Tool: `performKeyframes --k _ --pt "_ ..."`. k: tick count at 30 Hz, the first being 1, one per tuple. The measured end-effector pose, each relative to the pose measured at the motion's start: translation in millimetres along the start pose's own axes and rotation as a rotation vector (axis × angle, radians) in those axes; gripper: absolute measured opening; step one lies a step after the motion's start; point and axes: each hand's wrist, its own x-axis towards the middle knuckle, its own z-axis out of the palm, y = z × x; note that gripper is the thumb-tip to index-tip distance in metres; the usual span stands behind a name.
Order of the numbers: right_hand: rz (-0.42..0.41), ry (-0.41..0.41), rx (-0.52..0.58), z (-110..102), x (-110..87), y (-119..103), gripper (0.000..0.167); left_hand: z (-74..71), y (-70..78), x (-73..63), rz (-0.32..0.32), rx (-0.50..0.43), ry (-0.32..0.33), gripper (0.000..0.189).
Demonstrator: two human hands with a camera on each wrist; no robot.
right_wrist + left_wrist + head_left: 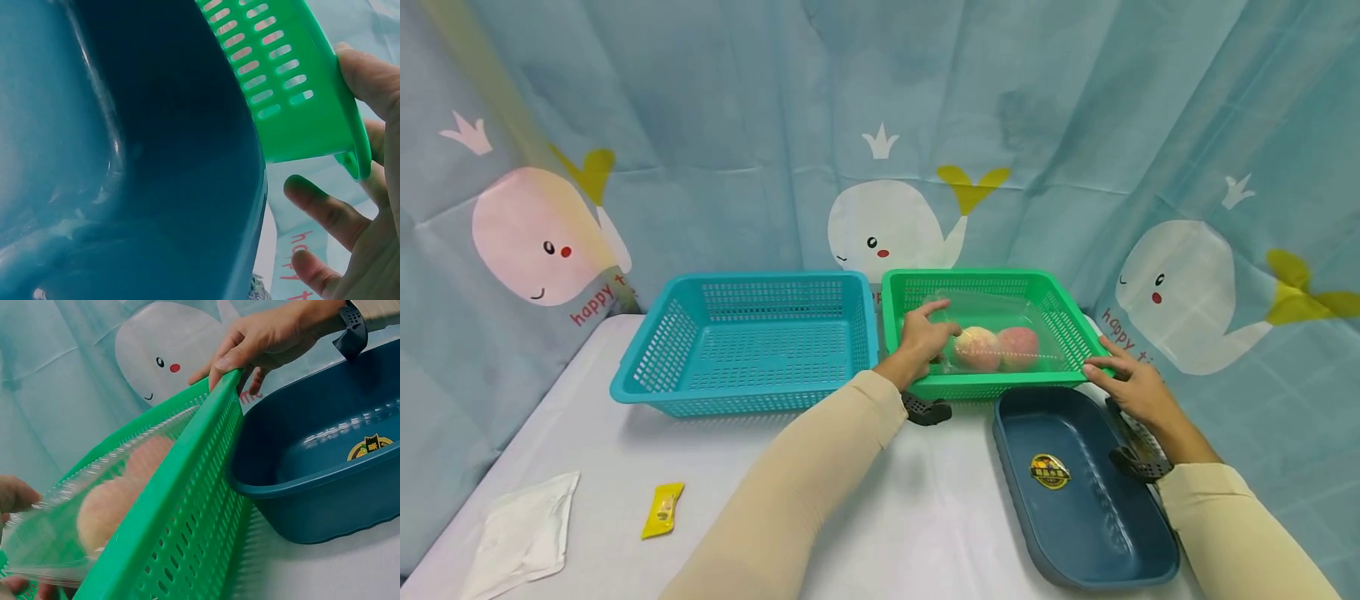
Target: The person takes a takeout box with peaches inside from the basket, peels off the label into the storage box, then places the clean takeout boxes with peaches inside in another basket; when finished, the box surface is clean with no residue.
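My left hand reaches over the front left of the green basket and grips the end of a clear plastic container with a ribbed edge. Two round, pink-and-yellow peaches show through the clear plastic, inside the basket. At the basket's front right corner, my right hand pinches the rim. The right wrist view shows the thumb on the rim's outer side and the lower fingers spread away from it.
A dark blue basin with a gold-and-black sticker stands in front of the green basket, under the right forearm. Left of the green basket is a blue basket. A white packet and a small yellow wrapper lie at the front left.
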Motion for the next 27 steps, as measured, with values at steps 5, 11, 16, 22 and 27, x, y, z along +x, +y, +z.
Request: performKeyframes --k 5,11,16,22,27 --pt "-0.005 0.002 0.011 -0.1 -1.3 0.2 0.044 -3.3 -2.1 1.0 -0.036 -0.072 -0.079 0.051" --pt "0.000 -0.005 0.012 1.0 1.3 2.4 0.044 -5.4 -0.8 -0.5 -0.035 -0.092 -0.131 0.050" --pt "-0.007 -0.004 0.019 2.1 3.6 1.9 0.043 -8.4 1.4 -1.4 -0.030 -0.063 -0.133 0.052" --pt "-0.016 -0.006 0.013 3.0 6.0 1.9 0.044 -15.6 9.9 -3.4 -0.012 -0.022 -0.148 0.054" --pt "-0.016 0.011 -0.066 -0.6 5.8 0.9 0.047 -20.9 24.1 -8.4 0.009 -0.051 -0.197 0.056"
